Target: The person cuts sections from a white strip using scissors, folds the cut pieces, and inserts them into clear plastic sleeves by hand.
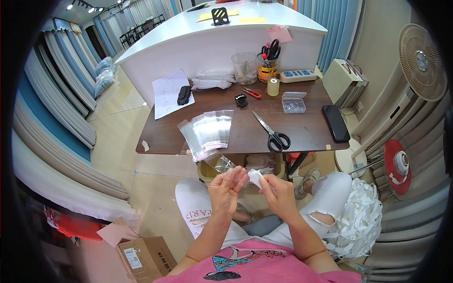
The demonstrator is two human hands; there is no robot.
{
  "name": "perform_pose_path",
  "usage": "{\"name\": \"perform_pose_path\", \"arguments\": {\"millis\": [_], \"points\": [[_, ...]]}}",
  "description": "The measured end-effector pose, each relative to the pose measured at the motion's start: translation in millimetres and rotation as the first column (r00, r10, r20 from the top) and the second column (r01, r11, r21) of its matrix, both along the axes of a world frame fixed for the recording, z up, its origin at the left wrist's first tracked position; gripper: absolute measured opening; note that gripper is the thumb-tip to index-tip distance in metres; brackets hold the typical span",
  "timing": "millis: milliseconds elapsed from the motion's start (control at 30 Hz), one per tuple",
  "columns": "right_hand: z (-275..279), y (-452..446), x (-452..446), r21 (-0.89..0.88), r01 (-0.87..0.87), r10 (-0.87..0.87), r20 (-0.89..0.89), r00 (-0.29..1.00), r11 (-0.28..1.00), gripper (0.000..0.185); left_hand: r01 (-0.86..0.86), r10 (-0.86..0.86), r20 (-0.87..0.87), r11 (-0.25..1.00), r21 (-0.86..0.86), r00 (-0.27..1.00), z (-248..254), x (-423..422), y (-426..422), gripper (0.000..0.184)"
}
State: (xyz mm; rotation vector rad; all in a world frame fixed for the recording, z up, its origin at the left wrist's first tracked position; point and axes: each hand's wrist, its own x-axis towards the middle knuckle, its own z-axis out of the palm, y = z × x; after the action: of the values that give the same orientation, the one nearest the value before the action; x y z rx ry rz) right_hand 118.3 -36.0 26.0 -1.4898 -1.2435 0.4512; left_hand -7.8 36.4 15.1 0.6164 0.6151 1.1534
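Note:
My right hand (278,195) pinches a small folded white strip (255,176) between thumb and fingers, above my lap. Close beside it is my left hand (225,191), its fingers curled together near the strip's free end; what they hold, if anything, is hidden. A crumpled clear plastic bag (223,163) shows just beyond my left fingertips, and I cannot tell whether they touch it. Fanned on the table's front left are several clear bags (210,129). Black-handled scissors (273,134) lie at the front edge, beyond my right hand.
The brown table (179,137) also bears a phone (335,123), a small clear case (294,103), a tape roll (273,87), red snips (251,92) and a power strip (298,76). A bin (205,172) stands below. White strips (356,219) are heaped at my right; a cardboard box (147,257) sits left.

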Motion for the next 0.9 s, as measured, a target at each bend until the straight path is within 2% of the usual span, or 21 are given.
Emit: {"name": "perform_pose_path", "arguments": {"millis": [33, 67, 133, 267, 333, 367, 400, 433, 533, 633, 700, 733, 800, 867, 900], "points": [[-1.4, -0.1, -1.3, 0.039, 0.04, -0.044, 0.085, 0.995, 0.998, 0.012, 0.0, 0.0, 0.0, 1.0, -0.001, 1.0, 0.2, 1.9, -1.6, 0.017], [-0.7, -0.3, -3.3, 0.04, 0.04, -0.043, 0.085, 0.995, 0.998, 0.012, -0.008, 0.008, 0.007, 1.0, -0.006, 1.0, 0.7, 4.3, -3.7, 0.018], [3.3, -0.1, -9.6, 0.116, 0.107, -0.133, 0.254, 0.958, 0.988, 0.008, -0.017, 0.017, 0.015, 1.0, -0.013, 1.0, 0.2, 7.7, -6.6, 0.019], [5.4, 0.4, -16.1, 0.175, 0.116, -0.16, 0.259, 0.953, 0.978, 0.008, -0.004, 0.006, 0.063, 1.0, -0.03, 0.998, -3.1, 14.3, -11.6, 0.02], [7.3, 0.5, -16.3, 0.185, 0.068, -0.106, 0.201, 0.974, 0.98, 0.009, 0.009, -0.007, 0.077, 1.0, -0.026, 0.997, 0.9, 14.8, -13.7, 0.021], [6.0, 0.8, -15.9, 0.184, 0.068, -0.106, 0.202, 0.974, 0.981, 0.009, 0.059, -0.049, 0.147, 0.996, -0.064, 0.988, 7.6, 13.3, -15.6, 0.022], [3.1, 0.8, -14.6, 0.139, 0.05, -0.064, 0.099, 0.993, 0.989, 0.011, 0.111, -0.088, 0.217, 0.989, -0.098, 0.972, 11.5, 12.0, -16.2, 0.022], [1.5, 0.5, -13.1, 0.095, 0.025, -0.025, -0.006, 1.0, 0.995, 0.012, 0.111, -0.088, 0.218, 0.989, -0.098, 0.972, 8.2, 9.4, -14.8, 0.022], [2.0, -2.4, -6.3, 0.042, 0.0, 0.002, -0.059, 0.998, 0.999, 0.015, 0.116, -0.11, 0.125, 0.992, -0.04, 0.986, -1.4, 4.7, -12.8, 0.02], [2.7, -4.9, -4.4, 0.03, 0.017, -0.015, -0.07, 0.997, 0.999, 0.016, 0.018, -0.012, 0.071, 0.996, -0.087, 0.997, -2.5, 7.2, -8.5, 0.018], [3.0, -6.7, -3.7, 0.033, 0.023, -0.019, -0.095, 0.995, 0.999, 0.016, -0.062, 0.063, -0.05, 0.998, 0.017, 0.997, -15.9, 7.4, -2.9, 0.016], [3.4, -7.7, -3.1, 0.035, 0.028, -0.024, -0.123, 0.992, 0.999, 0.016, -0.062, 0.063, -0.05, 0.998, 0.017, 0.997, -21.5, 6.1, -1.2, 0.016], [6.0, -9.4, 0.3, 0.031, 0.032, -0.028, -0.121, 0.992, 0.999, 0.016, -0.125, 0.137, -0.172, 0.989, 0.08, 0.976, -25.9, 2.6, 1.4, 0.013], [6.6, -9.9, 0.8, 0.025, 0.037, -0.034, -0.12, 0.992, 0.999, 0.016, -0.083, 0.087, -0.138, 0.996, 0.03, 0.987, -17.8, 1.1, 0.2, 0.013], [5.8, -10.0, 0.6, 0.03, 0.024, -0.023, -0.059, 0.998, 0.999, 0.015, -0.04, 0.038, -0.102, 0.999, -0.02, 0.994, -11.3, 0.8, -2.1, 0.013]]}}
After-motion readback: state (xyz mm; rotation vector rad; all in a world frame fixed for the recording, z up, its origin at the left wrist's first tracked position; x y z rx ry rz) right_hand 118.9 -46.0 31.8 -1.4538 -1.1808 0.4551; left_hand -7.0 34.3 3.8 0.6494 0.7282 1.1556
